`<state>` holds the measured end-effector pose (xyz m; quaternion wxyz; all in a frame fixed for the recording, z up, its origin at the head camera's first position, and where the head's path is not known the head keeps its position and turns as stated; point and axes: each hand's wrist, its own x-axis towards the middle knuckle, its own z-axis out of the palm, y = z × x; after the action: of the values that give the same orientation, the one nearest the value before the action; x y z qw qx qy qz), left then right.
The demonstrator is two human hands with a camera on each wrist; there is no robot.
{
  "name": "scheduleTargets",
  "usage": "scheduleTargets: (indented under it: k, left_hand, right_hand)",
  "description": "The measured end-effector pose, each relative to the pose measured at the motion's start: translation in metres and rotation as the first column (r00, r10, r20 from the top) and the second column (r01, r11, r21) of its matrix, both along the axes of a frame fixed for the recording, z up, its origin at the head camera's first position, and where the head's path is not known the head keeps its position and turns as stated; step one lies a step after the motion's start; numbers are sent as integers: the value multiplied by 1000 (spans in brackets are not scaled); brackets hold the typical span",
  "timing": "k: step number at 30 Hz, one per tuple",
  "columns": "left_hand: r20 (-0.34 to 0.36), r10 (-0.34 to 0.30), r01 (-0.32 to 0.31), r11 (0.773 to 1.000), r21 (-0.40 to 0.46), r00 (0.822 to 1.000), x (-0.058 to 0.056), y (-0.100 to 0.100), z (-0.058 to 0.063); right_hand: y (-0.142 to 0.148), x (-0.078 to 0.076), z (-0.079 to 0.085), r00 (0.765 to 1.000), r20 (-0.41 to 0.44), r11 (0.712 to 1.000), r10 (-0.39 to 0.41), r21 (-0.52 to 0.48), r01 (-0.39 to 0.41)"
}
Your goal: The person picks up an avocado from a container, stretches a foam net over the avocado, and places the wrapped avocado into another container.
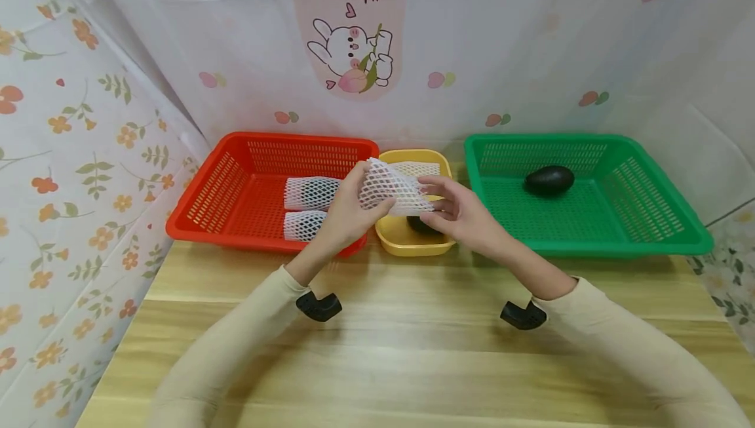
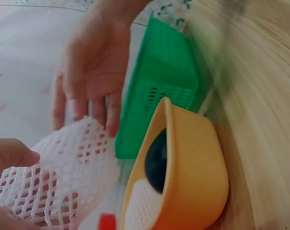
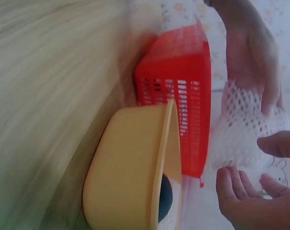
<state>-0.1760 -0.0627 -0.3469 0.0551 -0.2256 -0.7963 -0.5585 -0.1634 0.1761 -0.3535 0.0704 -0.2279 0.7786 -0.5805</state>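
A white foam net (image 1: 389, 187) with diamond-shaped holes is up over the yellow tub (image 1: 407, 248). The left hand (image 1: 349, 210) clamps one end in its fingers; the right hand (image 1: 466, 217), fingers apart, meets the other.

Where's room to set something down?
The table is bare between the sleeves, in front of the yellow tub. The green basket has room beside its dark fruit. The tub, holding another fruit and netting, is crowded.

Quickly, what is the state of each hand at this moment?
Left hand: holding the net.
Right hand: open, at the net's edge.
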Motion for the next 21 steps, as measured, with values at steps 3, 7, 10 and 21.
scheduleTargets:
  k: [3, 7, 10, 21]
  left_hand:
    - [8, -1, 1, 1000, 10, 1000, 3, -6, 3]
    - [42, -27, 24, 997, 76, 999, 5, -15, 2]
    - [128, -139, 101, 959, 265, 982, 6, -24, 2]
    - [241, -402, 188, 774, 605, 883, 10, -43, 6]
  right_hand:
    - [7, 1, 1, 999, 30, 1000, -16, -21, 17]
    - [13, -1, 2, 1000, -6, 999, -15, 28, 15]
    - [17, -3, 5, 999, -46, 994, -13, 104, 18]
    - [17, -11, 6, 983, -100, 837, 155, 541, -77]
